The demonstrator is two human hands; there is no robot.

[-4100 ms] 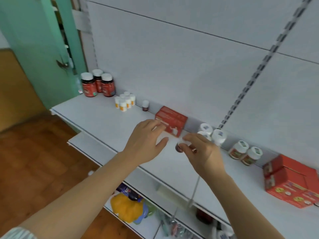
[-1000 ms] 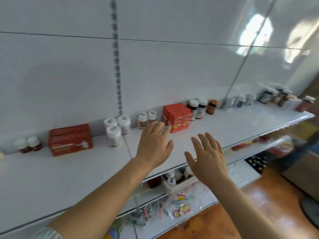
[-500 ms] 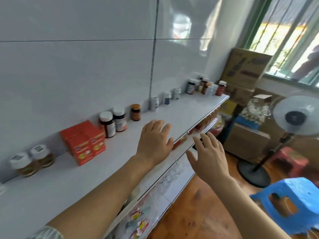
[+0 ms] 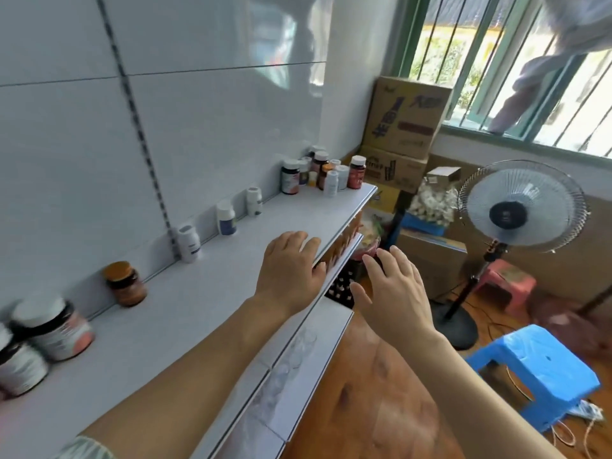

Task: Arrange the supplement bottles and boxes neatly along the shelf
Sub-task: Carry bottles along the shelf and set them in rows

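left hand [image 4: 291, 270] flat, empty, right hand [image 4: 394, 289] likewise

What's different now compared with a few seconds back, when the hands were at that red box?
Both hands have left the red box and the small bottle. The left hand and right hand now hover open and empty. The view has swung right along the shelf towards the clustered bottles. Those stand untouched.

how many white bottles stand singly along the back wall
3: white bottle by the slotted rail, middle white bottle, far white bottle. More whites sit in the end cluster.
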